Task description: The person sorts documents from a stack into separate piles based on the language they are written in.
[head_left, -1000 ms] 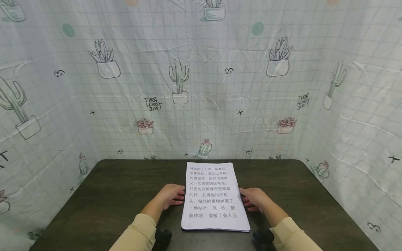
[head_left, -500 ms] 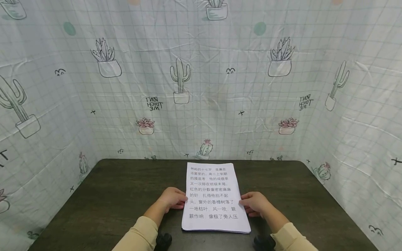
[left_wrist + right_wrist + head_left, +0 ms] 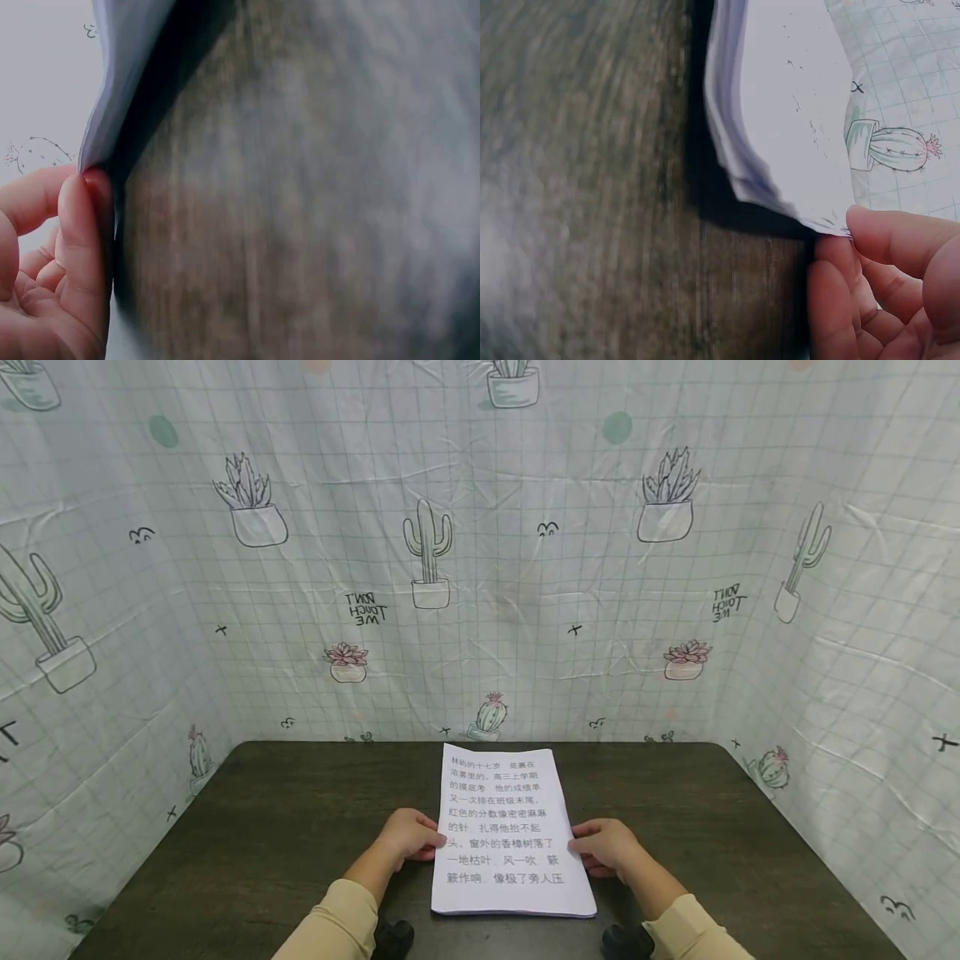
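A stack of white paper sheets printed with large Chinese characters lies in the middle of the dark table. My left hand pinches its left edge between thumb and fingers. On the opposite side my right hand pinches the right edge, thumb on top. In the left wrist view the paper stack bends upward at the left fingertips. The right wrist view shows the paper stack with its sheet edges slightly fanned and curved, the corner part held at the right fingertips.
The dark wood-grain table extends on both sides of the paper. A white grid curtain with cactus prints surrounds the table at the back and sides. Black rounded objects sit beneath each wrist.
Both hands have come in from beside the stack to grip its left and right edges. The stack has shifted very slightly to the left.
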`<move>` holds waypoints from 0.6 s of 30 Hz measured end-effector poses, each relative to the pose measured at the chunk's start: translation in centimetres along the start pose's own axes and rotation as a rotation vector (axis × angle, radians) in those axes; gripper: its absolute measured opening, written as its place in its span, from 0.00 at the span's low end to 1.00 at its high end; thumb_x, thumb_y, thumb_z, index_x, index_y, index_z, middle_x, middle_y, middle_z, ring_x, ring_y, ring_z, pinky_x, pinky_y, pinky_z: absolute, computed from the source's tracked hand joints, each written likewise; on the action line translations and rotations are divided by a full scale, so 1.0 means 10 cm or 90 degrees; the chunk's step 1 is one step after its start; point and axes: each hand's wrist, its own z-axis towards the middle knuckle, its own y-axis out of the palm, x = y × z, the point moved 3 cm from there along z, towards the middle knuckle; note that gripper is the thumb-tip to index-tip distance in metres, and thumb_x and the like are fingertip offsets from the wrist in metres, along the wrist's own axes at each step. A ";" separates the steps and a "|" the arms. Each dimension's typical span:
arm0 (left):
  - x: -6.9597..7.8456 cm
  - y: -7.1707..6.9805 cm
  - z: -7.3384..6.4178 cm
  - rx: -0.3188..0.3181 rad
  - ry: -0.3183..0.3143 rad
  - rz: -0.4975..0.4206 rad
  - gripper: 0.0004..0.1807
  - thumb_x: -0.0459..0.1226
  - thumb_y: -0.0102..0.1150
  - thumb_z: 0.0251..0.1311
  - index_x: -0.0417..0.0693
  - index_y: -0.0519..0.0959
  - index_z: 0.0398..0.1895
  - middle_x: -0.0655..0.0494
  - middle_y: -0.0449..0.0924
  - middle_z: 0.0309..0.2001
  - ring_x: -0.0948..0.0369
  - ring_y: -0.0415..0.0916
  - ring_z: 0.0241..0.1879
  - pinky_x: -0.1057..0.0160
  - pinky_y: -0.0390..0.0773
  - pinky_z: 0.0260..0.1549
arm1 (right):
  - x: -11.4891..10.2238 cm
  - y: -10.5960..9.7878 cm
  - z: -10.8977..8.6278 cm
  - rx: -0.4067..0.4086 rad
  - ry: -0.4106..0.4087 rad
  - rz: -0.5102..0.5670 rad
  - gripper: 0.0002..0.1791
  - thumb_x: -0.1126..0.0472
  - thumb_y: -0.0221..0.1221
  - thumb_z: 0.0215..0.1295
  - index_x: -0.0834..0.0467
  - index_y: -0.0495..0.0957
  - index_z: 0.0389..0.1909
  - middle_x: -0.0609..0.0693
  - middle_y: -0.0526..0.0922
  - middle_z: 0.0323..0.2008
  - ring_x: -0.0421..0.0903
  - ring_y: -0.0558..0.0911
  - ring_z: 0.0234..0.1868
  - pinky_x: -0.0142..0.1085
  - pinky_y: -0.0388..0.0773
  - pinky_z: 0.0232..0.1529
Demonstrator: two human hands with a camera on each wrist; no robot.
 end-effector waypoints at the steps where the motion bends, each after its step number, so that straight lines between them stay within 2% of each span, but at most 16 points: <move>1: 0.00 -0.01 0.00 0.002 -0.001 -0.003 0.10 0.25 0.66 0.52 0.29 0.78 0.37 0.53 0.77 0.23 0.67 0.72 0.18 0.75 0.77 0.19 | 0.00 0.00 0.00 0.003 -0.001 0.002 0.22 0.65 0.64 0.59 0.69 0.76 0.55 0.57 0.84 0.32 0.47 0.82 0.30 0.39 0.82 0.29; 10: -0.03 -0.06 0.02 0.022 -0.015 -0.005 0.06 0.27 0.66 0.52 0.32 0.78 0.31 0.54 0.76 0.22 0.68 0.71 0.17 0.75 0.76 0.18 | -0.02 0.05 0.00 0.013 -0.008 0.010 0.21 0.65 0.64 0.60 0.69 0.77 0.53 0.57 0.84 0.32 0.47 0.82 0.30 0.40 0.83 0.30; 15: -0.04 -0.07 0.02 0.025 -0.023 0.001 0.06 0.28 0.64 0.54 0.31 0.79 0.32 0.53 0.76 0.22 0.67 0.71 0.17 0.75 0.75 0.18 | -0.03 0.07 0.00 0.013 -0.011 0.013 0.21 0.66 0.63 0.60 0.70 0.77 0.54 0.58 0.84 0.33 0.47 0.82 0.30 0.40 0.83 0.30; 18: -0.02 -0.09 0.02 0.032 -0.011 0.002 0.07 0.28 0.63 0.55 0.30 0.80 0.33 0.52 0.76 0.23 0.67 0.72 0.18 0.75 0.76 0.18 | -0.04 0.07 0.00 0.013 -0.014 0.014 0.21 0.66 0.63 0.60 0.70 0.77 0.53 0.58 0.84 0.33 0.47 0.82 0.30 0.40 0.83 0.30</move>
